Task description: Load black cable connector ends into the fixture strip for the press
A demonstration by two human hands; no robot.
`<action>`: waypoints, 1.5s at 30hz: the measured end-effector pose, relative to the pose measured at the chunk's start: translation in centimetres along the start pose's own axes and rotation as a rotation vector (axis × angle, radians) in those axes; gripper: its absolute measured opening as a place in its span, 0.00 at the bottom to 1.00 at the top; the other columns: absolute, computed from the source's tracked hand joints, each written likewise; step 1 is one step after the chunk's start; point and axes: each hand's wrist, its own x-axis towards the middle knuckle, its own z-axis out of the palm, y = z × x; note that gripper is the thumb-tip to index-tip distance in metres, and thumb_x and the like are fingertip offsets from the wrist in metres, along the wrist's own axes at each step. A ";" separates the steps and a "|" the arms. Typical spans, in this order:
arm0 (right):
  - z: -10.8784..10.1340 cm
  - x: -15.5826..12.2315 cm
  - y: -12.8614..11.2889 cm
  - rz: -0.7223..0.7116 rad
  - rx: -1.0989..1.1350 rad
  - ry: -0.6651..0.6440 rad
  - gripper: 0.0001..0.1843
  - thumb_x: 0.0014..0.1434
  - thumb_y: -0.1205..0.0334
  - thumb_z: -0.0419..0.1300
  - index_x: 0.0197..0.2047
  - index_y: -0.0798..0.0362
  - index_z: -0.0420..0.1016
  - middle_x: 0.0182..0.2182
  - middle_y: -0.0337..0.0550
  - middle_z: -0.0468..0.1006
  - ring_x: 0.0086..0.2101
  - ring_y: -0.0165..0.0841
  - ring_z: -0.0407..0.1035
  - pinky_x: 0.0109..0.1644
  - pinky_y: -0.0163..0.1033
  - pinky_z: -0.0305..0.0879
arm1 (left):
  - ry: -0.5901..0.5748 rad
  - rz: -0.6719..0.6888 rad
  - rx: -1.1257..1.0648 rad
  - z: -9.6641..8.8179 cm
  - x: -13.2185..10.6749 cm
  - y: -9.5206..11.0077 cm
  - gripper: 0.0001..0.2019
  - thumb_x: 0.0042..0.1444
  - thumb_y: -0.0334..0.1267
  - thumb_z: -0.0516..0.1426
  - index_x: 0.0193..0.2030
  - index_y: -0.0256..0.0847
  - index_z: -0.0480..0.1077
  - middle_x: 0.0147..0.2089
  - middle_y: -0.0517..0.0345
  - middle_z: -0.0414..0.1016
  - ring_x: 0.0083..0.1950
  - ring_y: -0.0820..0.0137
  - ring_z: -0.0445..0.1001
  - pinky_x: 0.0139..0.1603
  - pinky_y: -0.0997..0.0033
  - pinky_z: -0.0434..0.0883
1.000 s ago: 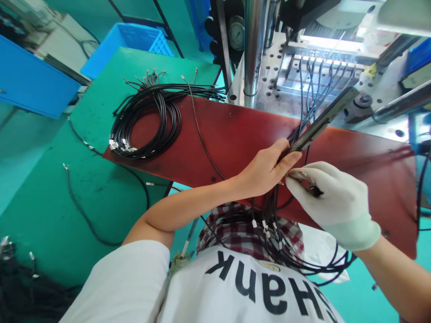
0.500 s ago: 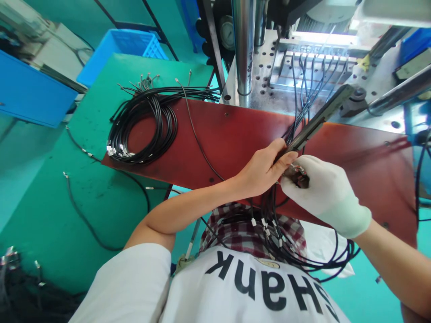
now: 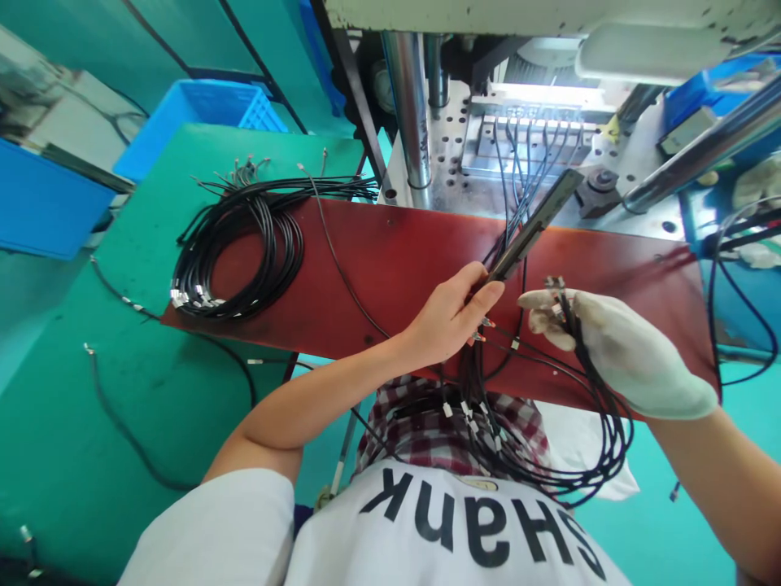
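far left, the green table runs out of frame and the blue crate is partly cut by a dark frame bar. the loose wires lying on the green are too thin to tell their ends. the person's own shirt blocks the bottom middle, so where the hanging cables end up down there is hidden. the top of the press is cropped, only 1 steel column shows clearly.

the left hand is bare, its arm reaching in from lower left, fingers curled shut around the lower end of a dark flat bar. that bar slants up and right over the red board toward the lit fixture on the press, where thin black leads are plugged in a row. what the bar actually is can't be made out.

the right hand wears a white glove, palm side turned away, thumb and fingers pinched tight on a bunch of black cables. small metal tips poke up just above the fingertips, and the rest loops down below the board edge into the person's lap.

for reference, a coil of black cables with silver ends sits on the left end of the red board, well apart from both hands.
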 end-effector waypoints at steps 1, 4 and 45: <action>0.0 0.0 0.0 0.004 -0.017 0.032 0.21 0.66 0.45 0.57 0.55 0.47 0.77 0.39 0.40 0.76 0.34 0.27 0.65 0.40 0.33 0.64 | 0.000 -0.014 -0.014 0.0 0.0 0.0 0.20 0.66 0.56 0.50 0.37 0.40 0.56 0.27 0.64 0.60 0.23 0.79 0.65 0.21 0.79 0.64; 0.4 -0.3 -0.3 0.001 -0.099 0.172 0.19 0.60 0.47 0.65 0.50 0.48 0.80 0.38 0.39 0.76 0.36 0.26 0.66 0.40 0.29 0.62 | 0.007 -0.038 -0.046 0.0 -0.2 -0.1 0.20 0.66 0.56 0.50 0.38 0.40 0.56 0.27 0.64 0.62 0.23 0.78 0.67 0.21 0.79 0.66; 0.1 -0.7 0.8 -0.002 0.011 -0.007 0.28 0.60 0.52 0.66 0.60 0.48 0.65 0.51 0.45 0.76 0.50 0.37 0.72 0.56 0.42 0.71 | 0.018 -0.031 -0.090 0.1 0.1 0.0 0.20 0.65 0.56 0.52 0.37 0.40 0.56 0.28 0.64 0.64 0.21 0.80 0.65 0.20 0.80 0.66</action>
